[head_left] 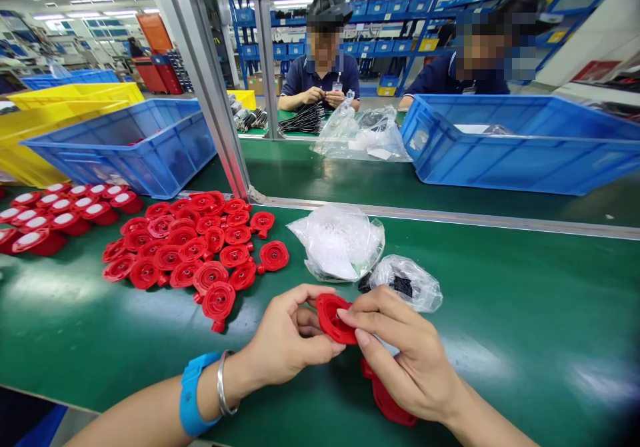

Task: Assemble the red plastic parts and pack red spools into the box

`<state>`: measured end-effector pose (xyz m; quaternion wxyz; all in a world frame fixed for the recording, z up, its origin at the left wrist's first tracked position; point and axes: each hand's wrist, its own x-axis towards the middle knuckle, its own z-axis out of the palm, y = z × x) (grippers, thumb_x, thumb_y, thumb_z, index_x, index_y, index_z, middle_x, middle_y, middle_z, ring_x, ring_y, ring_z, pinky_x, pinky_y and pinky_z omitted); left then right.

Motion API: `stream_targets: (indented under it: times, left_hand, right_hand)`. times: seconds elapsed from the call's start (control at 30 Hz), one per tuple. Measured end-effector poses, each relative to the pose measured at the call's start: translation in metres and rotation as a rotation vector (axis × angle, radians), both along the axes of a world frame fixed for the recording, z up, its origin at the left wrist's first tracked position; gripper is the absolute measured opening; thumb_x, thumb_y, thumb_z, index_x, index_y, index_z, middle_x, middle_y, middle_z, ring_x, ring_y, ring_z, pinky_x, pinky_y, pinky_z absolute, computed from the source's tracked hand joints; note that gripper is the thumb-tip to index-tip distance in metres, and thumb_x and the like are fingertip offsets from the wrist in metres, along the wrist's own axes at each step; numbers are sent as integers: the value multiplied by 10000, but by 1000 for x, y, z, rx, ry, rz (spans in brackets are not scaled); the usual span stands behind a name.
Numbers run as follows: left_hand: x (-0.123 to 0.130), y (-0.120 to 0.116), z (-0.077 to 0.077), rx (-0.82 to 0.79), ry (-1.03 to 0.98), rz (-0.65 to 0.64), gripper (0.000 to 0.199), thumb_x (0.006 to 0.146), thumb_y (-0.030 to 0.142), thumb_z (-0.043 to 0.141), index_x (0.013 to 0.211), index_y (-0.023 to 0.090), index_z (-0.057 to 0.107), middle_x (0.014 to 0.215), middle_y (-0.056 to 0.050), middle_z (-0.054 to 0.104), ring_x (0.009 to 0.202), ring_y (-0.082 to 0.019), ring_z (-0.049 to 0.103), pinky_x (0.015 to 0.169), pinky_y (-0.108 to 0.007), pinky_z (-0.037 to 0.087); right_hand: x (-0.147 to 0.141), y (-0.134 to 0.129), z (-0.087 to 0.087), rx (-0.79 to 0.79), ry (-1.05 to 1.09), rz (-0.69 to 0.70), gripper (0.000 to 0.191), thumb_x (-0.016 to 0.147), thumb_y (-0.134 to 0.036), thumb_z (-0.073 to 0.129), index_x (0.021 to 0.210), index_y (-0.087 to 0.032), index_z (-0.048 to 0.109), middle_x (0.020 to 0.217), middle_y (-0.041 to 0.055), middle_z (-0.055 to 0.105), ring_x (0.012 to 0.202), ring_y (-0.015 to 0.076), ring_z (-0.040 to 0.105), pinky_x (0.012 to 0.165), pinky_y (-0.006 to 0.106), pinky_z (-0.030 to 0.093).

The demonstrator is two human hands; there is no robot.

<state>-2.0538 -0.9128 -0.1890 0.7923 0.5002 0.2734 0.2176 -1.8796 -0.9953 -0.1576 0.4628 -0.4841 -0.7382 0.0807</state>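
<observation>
Over the green table [500, 340], my left hand [295, 334] grips a round red plastic housing [331, 314] by its rim, fingers behind and thumb below. My right hand [405, 347] is closed, with its fingertips pinched together at the housing's hollow centre; whatever small thing they may hold is hidden. Beneath the right hand another red part [393, 404] lies on the table, partly covered. Just beyond both hands rest a clear bag of small white pieces [343, 244] and a smaller clear bag with black pieces [407, 280].
Many similar red housings [195, 240] lie loose at left, beside rows of red parts with white discs [65, 207]. Behind them stands a blue bin [165, 150] and an upright metal post [200, 80]. Across a metal rail is another blue bin [515, 167]; two people sit there.
</observation>
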Motion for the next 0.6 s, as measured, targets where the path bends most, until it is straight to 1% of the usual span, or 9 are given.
stream_targets:
  times: [0.1, 0.17, 0.23, 0.3, 0.37, 0.43, 0.5, 0.6]
  left_hand:
    - [-1, -2, 4, 21, 25, 16, 582, 604, 130, 817, 1131, 167, 571, 929, -49, 730, 781, -141, 695, 709, -227, 551]
    - [0, -3, 6, 52, 35, 36, 591, 598, 145, 820, 1134, 166, 572, 910, -42, 727, 762, -144, 697, 692, -229, 558]
    - [1, -2, 5, 117, 41, 52, 569, 609, 159, 813, 1129, 170, 581, 912, -37, 719, 758, -149, 702, 688, -234, 567]
    - [1, -1, 3, 247, 41, 72, 528, 633, 164, 797, 1122, 183, 599, 975, -40, 697, 802, -160, 708, 729, -252, 578]
    - [1, 2, 0, 442, 22, 107, 517, 658, 149, 780, 1141, 211, 608, 1033, -35, 655, 866, -167, 704, 784, -270, 581]
    - [0, 4, -3, 636, -10, 150, 546, 684, 121, 757, 1188, 252, 594, 1043, -22, 613, 907, -161, 688, 811, -276, 578]
    - [0, 6, -4, 788, -40, 179, 584, 710, 97, 733, 1237, 287, 567, 1025, -15, 591, 912, -146, 667, 797, -266, 577]
    - [-1, 6, -2, 947, -62, 199, 585, 738, 89, 716, 1260, 294, 550, 1014, -20, 601, 890, -130, 641, 736, -226, 572]
  right_hand:
    - [1, -2, 1, -9, -39, 24, 330, 825, -36, 497, 1096, -153, 644, 879, 73, 619, 757, 148, 545, 644, 313, 487]
    - [0, -3, 3, -35, -72, 27, 269, 829, -55, 495, 1024, -146, 657, 861, 76, 611, 745, 154, 535, 634, 320, 480]
    - [0, -3, 4, -61, -95, 15, 203, 835, -74, 495, 926, -149, 661, 838, 73, 602, 730, 155, 529, 628, 324, 477]
    - [0, -2, 4, -63, -86, 1, 193, 840, -81, 498, 906, -155, 663, 846, 70, 601, 743, 155, 542, 644, 321, 489]
    - [1, -1, 3, -51, -44, -15, 222, 844, -82, 511, 971, -165, 672, 901, 73, 609, 803, 155, 573, 689, 312, 511]
    - [2, 0, 0, -50, 21, -48, 234, 847, -93, 541, 1015, -188, 674, 951, 66, 607, 871, 152, 593, 739, 292, 522]
    - [2, 0, -4, -73, 104, -113, 202, 853, -122, 576, 1004, -219, 669, 981, 52, 595, 909, 147, 596, 771, 275, 521]
    - [1, -1, -12, -166, 270, -196, 153, 864, -197, 613, 1011, -241, 618, 1060, 50, 571, 903, 141, 579, 767, 272, 520]
